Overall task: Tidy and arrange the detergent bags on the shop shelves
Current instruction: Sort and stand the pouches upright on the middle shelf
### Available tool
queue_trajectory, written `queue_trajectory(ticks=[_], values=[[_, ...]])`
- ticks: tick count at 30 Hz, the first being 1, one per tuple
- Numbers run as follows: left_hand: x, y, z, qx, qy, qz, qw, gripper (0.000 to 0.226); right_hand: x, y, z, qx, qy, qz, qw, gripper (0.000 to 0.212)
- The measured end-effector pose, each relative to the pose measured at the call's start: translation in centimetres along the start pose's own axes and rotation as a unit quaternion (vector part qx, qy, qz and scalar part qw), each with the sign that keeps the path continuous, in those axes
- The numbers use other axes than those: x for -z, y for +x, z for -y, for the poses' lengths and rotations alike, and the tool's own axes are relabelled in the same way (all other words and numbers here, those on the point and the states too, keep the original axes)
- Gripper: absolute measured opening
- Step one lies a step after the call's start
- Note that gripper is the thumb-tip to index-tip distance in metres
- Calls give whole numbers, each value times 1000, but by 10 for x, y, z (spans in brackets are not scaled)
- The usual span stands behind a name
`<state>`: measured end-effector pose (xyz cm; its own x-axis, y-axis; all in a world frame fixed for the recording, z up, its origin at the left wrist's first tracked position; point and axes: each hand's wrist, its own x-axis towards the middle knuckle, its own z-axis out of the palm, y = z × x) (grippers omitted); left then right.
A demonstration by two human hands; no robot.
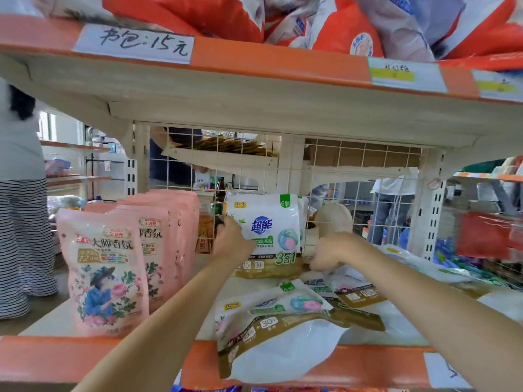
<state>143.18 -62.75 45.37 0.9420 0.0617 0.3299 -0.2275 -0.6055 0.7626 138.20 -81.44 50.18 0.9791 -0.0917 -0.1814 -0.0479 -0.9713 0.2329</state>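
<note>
We reach both arms deep into the shelf [85, 315]: our left hand [230, 236] grasps the upright white bag [267, 222] by its left edge, while our right hand [329, 253] is curled low beside it, its grip unclear. Four pink bags [104, 267] stand upright in a row at left, and about three white bags [271, 321] lie flat in front.

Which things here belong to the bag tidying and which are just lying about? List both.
Job: upright white bag, held by left hand; right hand; fallen white bags; pink bags; shelf.

Lying about: price label; orange bags above; bottles behind the mesh.
</note>
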Motion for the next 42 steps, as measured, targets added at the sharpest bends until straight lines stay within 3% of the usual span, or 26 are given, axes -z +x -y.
queue_trajectory(ticks=[2, 4, 7, 10, 14, 19, 23, 26, 29, 34, 37, 39, 41, 42], values=[[-2, -3, -1, -49, 34, 75, 995, 26, 2, -1, -9, 12, -15, -32, 999, 25], [-6, -8, -3, -90, 102, 168, 976, 14, 4, -7, -21, 15, -26, -51, 998, 23], [-14, -16, -9, -127, 182, 280, 934, 23, 3, -16, -34, 13, -32, -81, 996, 24], [-18, -21, -11, -127, 226, 340, 904, 33, 2, -24, -36, 3, -56, -52, 997, 30], [-22, -29, -18, -139, 230, 363, 892, 34, -1, -36, -33, -18, -66, -32, 997, 40], [-26, -38, -26, -122, 197, 367, 901, 37, -15, -42, -34, -5, -8, -87, 996, 60], [-27, -33, -25, -91, 203, 377, 899, 57, -15, -48, -39, 45, 112, -115, 986, 53], [-27, -34, -26, -107, 242, 385, 884, 58, -17, -57, -39, 80, 127, -132, 980, 46], [-16, -32, -34, -122, 207, 325, 915, 37, -20, -61, -34, 116, 175, -176, 962, 33], [21, -35, -69, -161, 30, 127, 978, 27, -3, -68, -16, 129, 324, -177, 920, 43], [39, -35, -79, -227, 43, 17, 973, 27, 6, -63, -4, 157, 502, -126, 841, 26], [45, -33, -74, -251, 87, -86, 960, 27, 11, -55, 2, 158, 571, -149, 792, 13], [47, -33, -61, -209, 100, -201, 952, 35, 16, -49, 6, 143, 591, -196, 769, 9], [46, -33, -52, -159, 64, -223, 960, 47, 18, -46, 7, 135, 590, -218, 765, 11]])
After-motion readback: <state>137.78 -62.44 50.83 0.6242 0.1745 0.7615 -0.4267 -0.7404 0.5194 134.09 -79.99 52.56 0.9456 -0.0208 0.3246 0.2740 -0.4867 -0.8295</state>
